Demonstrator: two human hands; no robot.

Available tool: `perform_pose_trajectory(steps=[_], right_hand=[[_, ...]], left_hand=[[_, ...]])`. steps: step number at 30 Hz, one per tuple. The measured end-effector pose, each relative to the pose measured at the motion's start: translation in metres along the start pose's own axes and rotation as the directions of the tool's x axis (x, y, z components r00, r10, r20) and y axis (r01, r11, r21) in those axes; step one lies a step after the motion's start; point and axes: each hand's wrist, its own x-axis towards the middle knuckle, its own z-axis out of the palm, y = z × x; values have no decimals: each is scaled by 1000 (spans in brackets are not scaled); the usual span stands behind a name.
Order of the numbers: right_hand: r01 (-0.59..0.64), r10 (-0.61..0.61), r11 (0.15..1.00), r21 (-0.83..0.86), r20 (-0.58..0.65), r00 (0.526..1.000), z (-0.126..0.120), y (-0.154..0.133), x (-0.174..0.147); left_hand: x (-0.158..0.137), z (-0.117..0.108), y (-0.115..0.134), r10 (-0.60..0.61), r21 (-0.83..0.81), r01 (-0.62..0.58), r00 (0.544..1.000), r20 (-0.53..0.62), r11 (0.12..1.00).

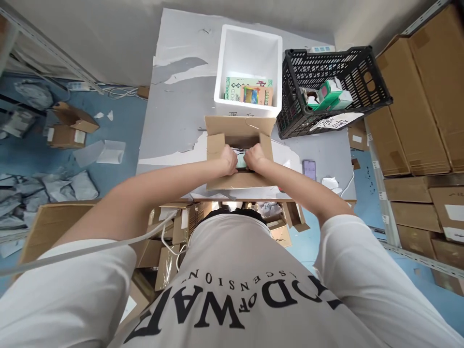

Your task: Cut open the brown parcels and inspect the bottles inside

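Note:
An open cardboard box (pixel 241 182) stands at the front of the table with its flaps spread. Both of my hands reach inside it, knuckles up. A small pale green packet (pixel 240 160) with a whitish top shows between them. My left hand (pixel 229 159) is closed on its left side. From the other side, my right hand (pixel 254 157) grips it with curled fingers. The fingertips and the packet's lower part are hidden inside the box.
Behind the box stands a white foam bin (pixel 220 89) with printed packs. Right of it, a black plastic crate (pixel 295 116) holds green-and-white cartons. A phone (pixel 309 169) lies on the grey table (pixel 174 121). Stacked cardboard boxes (pixel 413 193) fill the right-hand shelf.

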Motion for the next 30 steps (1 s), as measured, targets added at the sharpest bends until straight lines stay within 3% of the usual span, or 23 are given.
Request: perform_pose_trajectory(steps=[2, 4, 7, 10, 13, 16, 21, 26, 28, 30], right_hand=[[-189, 189, 980, -57, -16, 982, 2, 20, -11], [-287, 286, 957, -29, -25, 958, 6, 47, -30], [-163, 161, 979, 118, 28, 987, 24, 86, -63], [25, 1, 946, 323, -79, 997, 53, 104, -83], [91, 27, 870, 485, -231, 973, 77, 105, -82], [102, 61, 838, 537, -278, 958, 85, 101, -74], [9, 77, 912, 410, -191, 979, 61, 99, -84], [-42, 60, 995, 88, -219, 974, 13, 76, -90], [-72, 78, 996, 50, -136, 988, 0, 60, -70], [-197, 195, 980, 35, 50, 980, -5, 44, -40]], left_hand=[[-12, 5, -14, -154, -59, 147, 977, -147, 987], [-34, 11, -32, -251, -115, 230, 937, -243, 966], [-70, 29, -51, -269, -183, 230, 934, -233, 956], [-90, 54, -57, -246, -325, 152, 931, -271, 933], [-84, 77, -61, -219, -475, 9, 895, -389, 880], [-66, 87, -72, -197, -534, -84, 872, -448, 841], [-62, 69, -87, -106, -483, -126, 899, -425, 867], [-84, 30, -76, -121, -285, 26, 940, -320, 958], [-76, 14, -67, -107, -222, 33, 939, -328, 974], [-55, -1, -58, -65, -204, 6, 956, -285, 979]])
